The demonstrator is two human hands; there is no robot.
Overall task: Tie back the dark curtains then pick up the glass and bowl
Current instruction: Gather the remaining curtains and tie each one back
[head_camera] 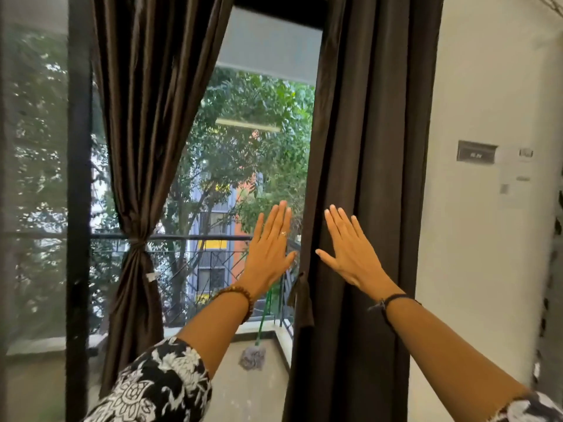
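Note:
Two dark brown curtains hang at a glass door. The left curtain (152, 117) is gathered at mid-height by a tie (137, 243). The right curtain (374, 132) hangs straight and loose, and a fabric tie-back strap (303, 295) dangles at its left edge. My left hand (269, 251) is raised flat with fingers spread, in front of the glass just left of the right curtain. My right hand (350, 251) is also flat and spread, over the right curtain's front. Neither hand holds anything. No glass or bowl is in view.
A black door frame post (78, 208) stands at the left. Outside is a balcony with a railing (213, 238) and a green-handled mop (253, 354). A white wall (487, 239) with a dark plate (476, 151) lies to the right.

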